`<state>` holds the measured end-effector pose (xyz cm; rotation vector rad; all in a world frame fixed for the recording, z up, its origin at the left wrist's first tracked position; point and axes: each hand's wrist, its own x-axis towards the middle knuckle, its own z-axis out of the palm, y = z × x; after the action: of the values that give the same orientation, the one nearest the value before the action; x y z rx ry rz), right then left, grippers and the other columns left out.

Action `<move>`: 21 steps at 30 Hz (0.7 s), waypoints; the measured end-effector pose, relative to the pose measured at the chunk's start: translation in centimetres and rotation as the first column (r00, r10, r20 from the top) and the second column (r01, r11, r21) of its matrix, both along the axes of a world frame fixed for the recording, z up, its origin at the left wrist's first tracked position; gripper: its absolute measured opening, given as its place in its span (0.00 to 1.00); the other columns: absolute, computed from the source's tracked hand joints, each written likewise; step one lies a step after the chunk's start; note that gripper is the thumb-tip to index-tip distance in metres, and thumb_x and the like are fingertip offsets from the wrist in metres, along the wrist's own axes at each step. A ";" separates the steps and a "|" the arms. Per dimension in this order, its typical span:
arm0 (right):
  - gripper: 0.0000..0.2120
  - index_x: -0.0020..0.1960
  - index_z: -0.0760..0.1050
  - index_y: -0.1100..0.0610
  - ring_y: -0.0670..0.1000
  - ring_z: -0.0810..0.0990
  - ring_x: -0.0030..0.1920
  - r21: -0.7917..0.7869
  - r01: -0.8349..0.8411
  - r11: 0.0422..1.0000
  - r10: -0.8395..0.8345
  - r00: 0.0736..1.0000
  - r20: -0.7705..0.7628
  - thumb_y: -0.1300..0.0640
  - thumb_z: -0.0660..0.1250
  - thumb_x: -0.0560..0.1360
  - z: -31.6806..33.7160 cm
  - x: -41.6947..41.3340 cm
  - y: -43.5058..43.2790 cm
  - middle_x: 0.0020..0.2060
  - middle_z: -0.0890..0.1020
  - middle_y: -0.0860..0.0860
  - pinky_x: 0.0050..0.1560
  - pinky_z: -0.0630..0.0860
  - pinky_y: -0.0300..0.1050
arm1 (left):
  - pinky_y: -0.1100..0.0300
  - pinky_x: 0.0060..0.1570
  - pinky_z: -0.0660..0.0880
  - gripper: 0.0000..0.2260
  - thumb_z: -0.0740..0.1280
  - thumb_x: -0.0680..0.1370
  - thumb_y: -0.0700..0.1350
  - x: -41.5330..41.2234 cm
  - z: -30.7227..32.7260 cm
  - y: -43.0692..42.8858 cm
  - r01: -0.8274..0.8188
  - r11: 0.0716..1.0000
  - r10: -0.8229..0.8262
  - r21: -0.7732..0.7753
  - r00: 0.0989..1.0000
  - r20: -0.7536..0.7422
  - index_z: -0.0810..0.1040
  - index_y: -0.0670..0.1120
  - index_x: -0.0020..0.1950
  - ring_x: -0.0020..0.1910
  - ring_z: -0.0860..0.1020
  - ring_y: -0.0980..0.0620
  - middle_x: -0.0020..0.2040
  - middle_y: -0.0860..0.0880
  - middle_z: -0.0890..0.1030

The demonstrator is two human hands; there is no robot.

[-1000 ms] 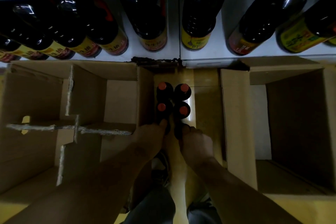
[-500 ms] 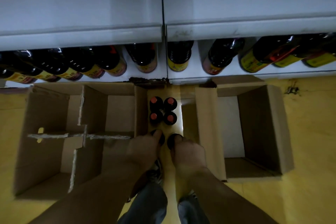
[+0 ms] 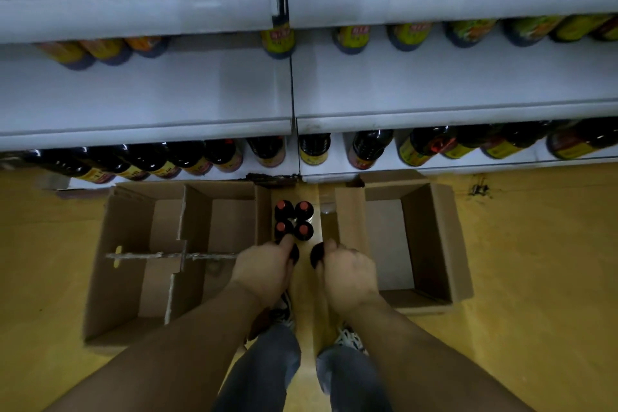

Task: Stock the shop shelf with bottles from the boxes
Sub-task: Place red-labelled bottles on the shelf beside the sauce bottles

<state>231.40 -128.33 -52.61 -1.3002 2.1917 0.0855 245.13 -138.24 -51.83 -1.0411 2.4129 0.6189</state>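
Observation:
Several dark bottles with red caps [image 3: 293,220] stand on the floor between two open cardboard boxes. My left hand [image 3: 264,269] grips the top of one dark bottle [image 3: 294,252] just in front of that cluster. My right hand [image 3: 347,273] grips the top of another dark bottle [image 3: 316,254] beside it. Most of both held bottles is hidden under my hands. The white shop shelf [image 3: 147,130] rises ahead, with a row of dark bottles [image 3: 187,157] on its bottom level and yellow-labelled bottles [image 3: 351,37] above.
The left box [image 3: 133,264] holds only a cardboard divider [image 3: 180,256]. The right box [image 3: 431,244] has nothing visible inside. Yellow floor [image 3: 535,278] spreads to the right. My legs and shoes [image 3: 284,311] stand just behind the bottles. The middle shelf level [image 3: 434,87] shows bare white board.
The view has pulled up and back, showing more shelf levels. Both hands have risen with a bottle each and drawn slightly apart, away from the cluster on the floor.

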 end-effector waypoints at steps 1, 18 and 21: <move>0.08 0.61 0.71 0.55 0.54 0.83 0.52 -0.005 0.009 1.000 -0.009 1.000 -0.005 0.55 0.58 0.84 1.3 0.0 0.1 0.54 0.82 0.52 0.39 0.69 0.45 | 0.52 0.40 0.77 0.12 0.59 0.84 0.52 -0.1 1.3 0.1 0.002 1.000 -0.002 -0.007 1.000 -0.009 0.67 0.51 0.66 0.45 0.82 0.43 0.49 0.47 0.82; 0.09 0.60 0.72 0.54 0.58 0.83 0.54 -0.080 0.024 0.997 -0.032 0.995 -0.093 0.51 0.60 0.83 21.6 -2.1 3.0 0.53 0.84 0.53 0.44 0.73 0.48 | 0.51 0.43 0.79 0.12 0.61 0.83 0.51 -2.5 19.3 4.0 0.026 0.996 -0.034 -0.087 0.995 -0.090 0.67 0.51 0.65 0.48 0.82 0.41 0.52 0.46 0.82; 0.13 0.62 0.72 0.55 0.58 0.83 0.56 -0.084 0.013 0.996 -0.024 0.991 -0.131 0.49 0.61 0.83 24.5 -3.0 3.4 0.55 0.83 0.54 0.45 0.73 0.47 | 0.52 0.41 0.78 0.08 0.61 0.82 0.51 -3.2 21.7 4.2 0.021 0.996 -0.031 -0.087 0.992 -0.118 0.69 0.50 0.60 0.48 0.82 0.42 0.50 0.46 0.82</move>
<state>228.36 -124.90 -28.08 -1.3543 2.3409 0.0754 241.97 -134.01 -30.09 -1.0320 2.5729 0.5895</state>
